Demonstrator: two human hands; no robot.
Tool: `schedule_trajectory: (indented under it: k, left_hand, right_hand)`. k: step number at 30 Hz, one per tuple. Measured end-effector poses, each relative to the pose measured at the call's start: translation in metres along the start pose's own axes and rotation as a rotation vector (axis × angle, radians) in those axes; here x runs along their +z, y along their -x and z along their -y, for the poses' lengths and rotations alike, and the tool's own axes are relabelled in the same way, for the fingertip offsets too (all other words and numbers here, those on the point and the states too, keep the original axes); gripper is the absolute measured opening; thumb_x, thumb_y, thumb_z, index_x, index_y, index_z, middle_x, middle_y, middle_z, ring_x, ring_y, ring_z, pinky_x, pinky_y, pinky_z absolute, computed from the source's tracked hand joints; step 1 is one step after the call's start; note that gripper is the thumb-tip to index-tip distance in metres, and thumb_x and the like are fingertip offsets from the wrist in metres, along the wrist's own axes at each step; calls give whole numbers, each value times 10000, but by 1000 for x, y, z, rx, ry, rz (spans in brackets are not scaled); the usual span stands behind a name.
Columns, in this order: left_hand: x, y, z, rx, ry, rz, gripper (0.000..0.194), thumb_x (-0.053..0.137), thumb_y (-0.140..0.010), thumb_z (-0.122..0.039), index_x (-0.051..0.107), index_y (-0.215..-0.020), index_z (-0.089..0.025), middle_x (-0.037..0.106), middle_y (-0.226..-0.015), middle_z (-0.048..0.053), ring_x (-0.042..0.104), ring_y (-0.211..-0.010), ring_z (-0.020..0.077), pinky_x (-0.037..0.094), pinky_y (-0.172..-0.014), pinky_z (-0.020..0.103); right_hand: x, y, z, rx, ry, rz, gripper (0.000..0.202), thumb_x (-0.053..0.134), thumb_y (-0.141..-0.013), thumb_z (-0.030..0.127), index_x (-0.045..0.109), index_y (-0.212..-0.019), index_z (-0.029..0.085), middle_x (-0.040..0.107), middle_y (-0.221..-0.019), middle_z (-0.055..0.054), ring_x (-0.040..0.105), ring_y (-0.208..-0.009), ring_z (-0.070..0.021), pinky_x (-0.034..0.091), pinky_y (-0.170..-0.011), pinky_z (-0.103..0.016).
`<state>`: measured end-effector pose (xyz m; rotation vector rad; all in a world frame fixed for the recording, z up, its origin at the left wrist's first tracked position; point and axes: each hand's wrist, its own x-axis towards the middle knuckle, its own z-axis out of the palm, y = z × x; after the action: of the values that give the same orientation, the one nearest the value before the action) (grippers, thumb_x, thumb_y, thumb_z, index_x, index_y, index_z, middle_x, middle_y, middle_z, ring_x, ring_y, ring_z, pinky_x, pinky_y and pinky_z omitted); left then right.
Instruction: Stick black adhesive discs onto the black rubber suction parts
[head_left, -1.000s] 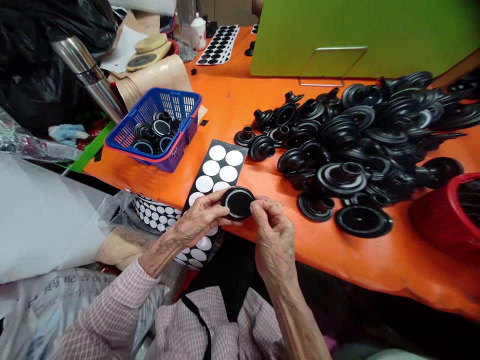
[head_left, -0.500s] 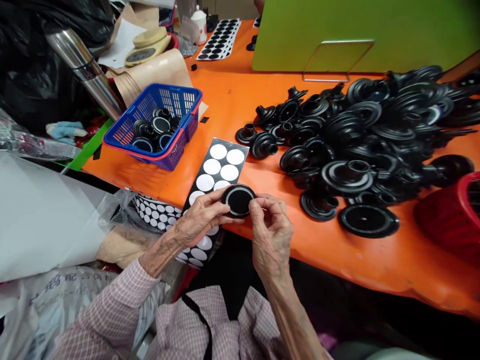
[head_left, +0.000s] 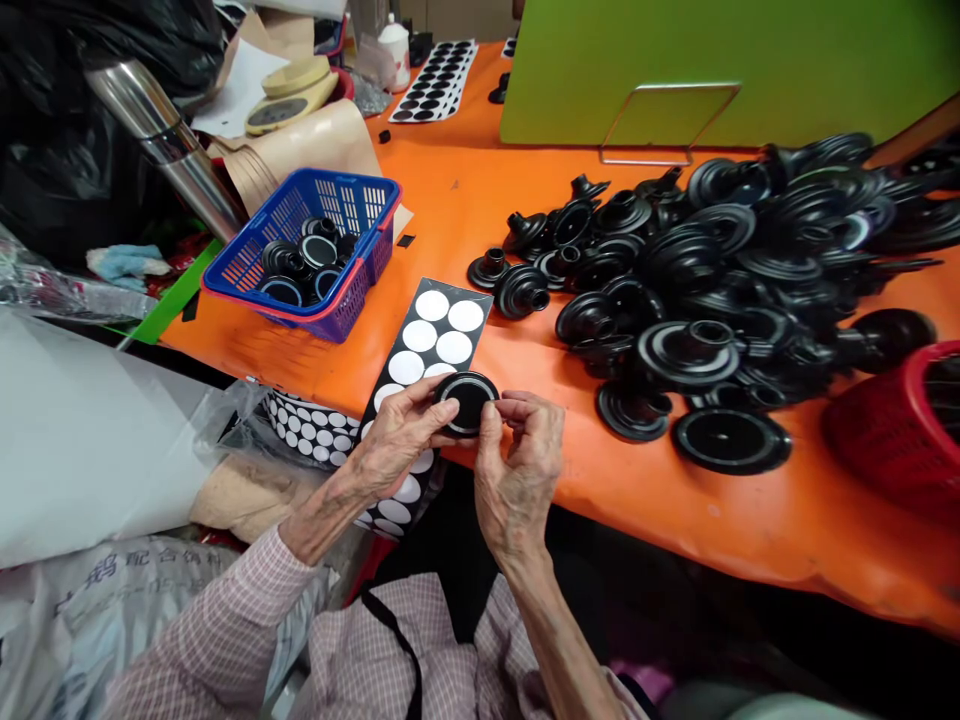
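A round black flanged disc (head_left: 471,405), its flat face up and a pale ring near the rim, is held above the table's front edge. My left hand (head_left: 397,432) is closed on its left side, thumb on the face and fingers beneath. At the right rim, my right hand (head_left: 521,460) pinches with the thumb pressed on the edge; its other fingers are curled. Just behind lies a black sheet of white round stickers (head_left: 435,335), partly covered by the hands and hanging over the edge. Many similar black flanged parts (head_left: 679,260) are heaped on the right.
A blue plastic basket (head_left: 375,215) with several black discs stands at the left on the orange table (head_left: 450,215). A red basket (head_left: 877,430) is at the right edge. Behind are a green board (head_left: 585,70), another sticker sheet (head_left: 435,85) and a steel flask (head_left: 161,125).
The right hand has shifted slightly left along with the disc, its thumb still at the right rim. The left hand keeps its hold. The whole view has moved a little.
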<state>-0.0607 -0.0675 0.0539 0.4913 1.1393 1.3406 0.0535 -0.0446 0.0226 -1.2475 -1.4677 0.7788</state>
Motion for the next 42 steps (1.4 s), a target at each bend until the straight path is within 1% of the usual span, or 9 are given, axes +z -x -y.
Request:
schedule_trajectory:
  k: [5,11,17,21,24,29,34,39,42]
  left_hand:
    - [-3,4,-6,3,-129,0,427,725,-755,-341,650,-1139,-169,639,-1124,99,657,-878,202,571,-710,322]
    - [0,12,-14,2,-106,-71,458,740,-739,-409,576,-1104,-186,619,-1094,83,648,-801,143,536,-710,276]
    - [-7,11,-16,-49,68,72,334,676,-808,-342,602,-1093,-185,673,-969,55,630,-779,131,516,-759,288]
    - [-8,15,-14,-41,59,121,331,649,-839,-317,622,-1138,-177,672,-1031,77,630,-839,141,511,-814,303]
    - [-8,19,-11,-46,65,144,316,615,-862,-357,647,-1107,-160,670,-1077,109,631,-924,196,519,-828,347]
    - [-9,23,-10,-48,68,142,373,577,-878,-420,668,-1110,-142,661,-1129,140,615,-1023,255,519,-859,399]
    - [-10,25,-10,-66,98,122,388,593,-866,-429,682,-1103,-135,675,-1105,137,619,-1021,245,523,-862,373]
    - [-10,28,-13,-101,140,127,390,574,-881,-409,665,-1127,-120,682,-1099,150,631,-1021,254,522,-881,398]
    - [-11,30,-12,-103,160,125,390,578,-880,-406,662,-1142,-130,680,-1120,144,628,-1039,250,526,-878,380]
  right_hand:
    - [-11,-3,6,201,-127,222,183,548,-896,377,551,-946,201,612,-873,-37,608,-754,-156,524,-667,-306]
    - [-18,3,30,-308,119,148,55,553,-900,199,587,-942,208,565,-815,-23,577,-764,-156,515,-692,-300]
    - [-33,-14,24,-312,64,370,343,513,-916,196,511,-1257,235,565,-1048,-65,587,-835,-153,533,-754,-316]
    - [-35,-27,18,-327,107,385,104,562,-910,271,595,-965,188,583,-778,-12,566,-682,-135,501,-641,-267]
    - [-34,-28,23,-270,167,362,207,601,-884,366,551,-786,190,534,-662,15,525,-589,-126,455,-559,-254]
    - [-37,-28,31,-278,64,514,230,556,-911,347,559,-1083,195,608,-857,-24,594,-729,-142,512,-684,-277]
    - [-35,-26,29,-261,53,439,156,614,-870,341,560,-848,196,559,-730,9,538,-615,-123,490,-595,-254]
    - [-34,-24,30,-214,-80,542,204,580,-890,333,566,-1054,213,611,-872,-16,595,-759,-141,523,-717,-290]
    - [-33,-21,30,-210,-49,466,142,617,-862,335,561,-851,205,561,-739,14,550,-655,-125,501,-640,-267]
